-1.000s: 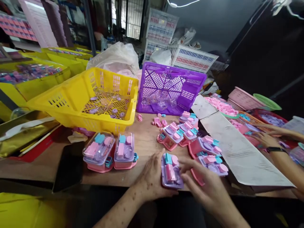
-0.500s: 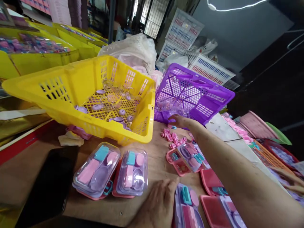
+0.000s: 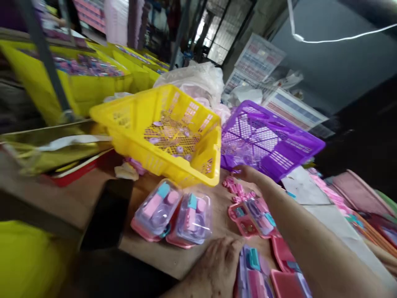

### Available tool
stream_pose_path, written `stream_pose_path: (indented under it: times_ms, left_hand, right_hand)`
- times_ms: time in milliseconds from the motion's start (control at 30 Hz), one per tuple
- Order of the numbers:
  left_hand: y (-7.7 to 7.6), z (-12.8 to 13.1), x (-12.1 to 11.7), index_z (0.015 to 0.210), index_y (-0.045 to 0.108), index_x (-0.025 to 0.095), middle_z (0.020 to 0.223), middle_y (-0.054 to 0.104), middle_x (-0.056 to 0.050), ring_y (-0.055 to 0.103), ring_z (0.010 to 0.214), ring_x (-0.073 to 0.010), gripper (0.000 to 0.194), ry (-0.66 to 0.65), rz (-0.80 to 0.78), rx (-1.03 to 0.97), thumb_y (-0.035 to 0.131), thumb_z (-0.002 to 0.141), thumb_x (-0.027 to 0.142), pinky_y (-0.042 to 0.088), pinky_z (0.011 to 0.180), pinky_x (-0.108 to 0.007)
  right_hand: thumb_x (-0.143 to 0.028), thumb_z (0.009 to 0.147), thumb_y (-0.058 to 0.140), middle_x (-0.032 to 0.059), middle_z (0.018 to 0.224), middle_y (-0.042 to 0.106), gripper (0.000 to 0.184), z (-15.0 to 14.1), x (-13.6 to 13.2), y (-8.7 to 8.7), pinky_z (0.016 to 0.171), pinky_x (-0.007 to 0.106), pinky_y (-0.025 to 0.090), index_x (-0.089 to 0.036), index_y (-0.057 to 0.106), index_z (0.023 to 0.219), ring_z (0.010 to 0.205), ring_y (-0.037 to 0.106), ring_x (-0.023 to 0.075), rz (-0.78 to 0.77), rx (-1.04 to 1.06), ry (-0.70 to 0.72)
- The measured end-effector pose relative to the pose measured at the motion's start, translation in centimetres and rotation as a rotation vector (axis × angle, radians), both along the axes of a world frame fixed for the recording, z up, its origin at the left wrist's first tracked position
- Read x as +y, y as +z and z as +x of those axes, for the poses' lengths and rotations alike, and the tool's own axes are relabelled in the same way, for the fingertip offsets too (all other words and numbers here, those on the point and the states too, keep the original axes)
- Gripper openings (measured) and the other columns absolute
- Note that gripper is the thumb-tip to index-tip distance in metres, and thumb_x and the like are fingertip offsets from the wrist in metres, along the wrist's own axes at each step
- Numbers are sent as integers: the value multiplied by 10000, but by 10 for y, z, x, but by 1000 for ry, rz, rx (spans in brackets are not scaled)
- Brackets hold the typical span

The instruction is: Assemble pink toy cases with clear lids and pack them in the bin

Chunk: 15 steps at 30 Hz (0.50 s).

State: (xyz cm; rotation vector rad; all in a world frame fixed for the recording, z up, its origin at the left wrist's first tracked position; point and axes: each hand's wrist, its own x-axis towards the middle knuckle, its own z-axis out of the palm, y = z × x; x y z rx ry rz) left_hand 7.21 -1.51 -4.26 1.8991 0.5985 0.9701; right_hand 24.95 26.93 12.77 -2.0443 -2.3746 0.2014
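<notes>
My left hand (image 3: 217, 260) is closed at the left edge of a lavender toy tray (image 3: 256, 281) with pink and teal pieces; its fingertips are hidden. My right hand (image 3: 246, 172) reaches to the low front edge of the tilted purple basket (image 3: 287, 155), above small pink pieces (image 3: 236, 190); its fingers are blurred. Below that forearm lies an open coral case (image 3: 245, 221) with a lavender tray of toy pieces across it. More coral cases (image 3: 283, 283) lie by the left hand. Two toy sets with clear covers (image 3: 158, 209) stand left of it.
A yellow basket (image 3: 139, 153) with lavender pieces and clear plastic parts stands at the back. A black phone (image 3: 108, 215) lies on the left of the table. Yellow bins (image 3: 99, 87) are behind. At the far right, another person's arm (image 3: 383, 252) shows near coloured baskets.
The view has swung left and tilted, so everything sits further right and lower. My right hand stays by the purple basket's front edge; my left hand stays beside the lavender tray.
</notes>
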Motion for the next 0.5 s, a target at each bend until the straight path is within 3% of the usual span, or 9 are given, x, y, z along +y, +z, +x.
stream_pose_path:
  times_ms: [100,200,300,400,500]
  left_hand:
    - [9,-3,2,1716,297,249,1676,507,-193,522,1536,-449,1353,64,17,-87,1021,634,616,408,1342,-618]
    - [22,-12,-1,1697,322,257,1662,516,-183,531,1525,-442,1349,79,5,-105,1053,607,571,432,1322,-616]
    - [29,-19,-4,1689,328,258,1671,497,-191,504,1552,-458,1343,68,-9,-60,1074,598,504,414,1328,-650]
    - [31,-22,-5,1681,326,238,1659,493,-215,487,1562,-484,1343,73,13,-13,1088,599,466,385,1332,-690]
    - [31,-21,-5,1655,338,207,1623,516,-222,505,1539,-487,1292,85,44,12,1078,626,454,397,1316,-701]
  right_hand:
    - [-554,868,929,-27,767,608,466,0,-18,25,640,315,520,-228,601,922,659,571,164,125,162,-83]
    - [-735,638,972,-72,694,543,768,10,-62,73,551,307,430,-278,536,1074,594,511,179,205,363,-134]
    - [-830,722,818,-96,701,513,833,15,-137,111,522,279,391,-301,503,1282,565,470,165,186,590,-168]
    - [-711,832,775,-79,704,479,622,11,-217,114,491,251,313,-308,595,1269,554,405,143,56,880,-206]
    - [-665,878,796,-74,683,433,523,4,-274,89,485,241,307,-288,676,1220,553,370,136,-133,1068,-289]
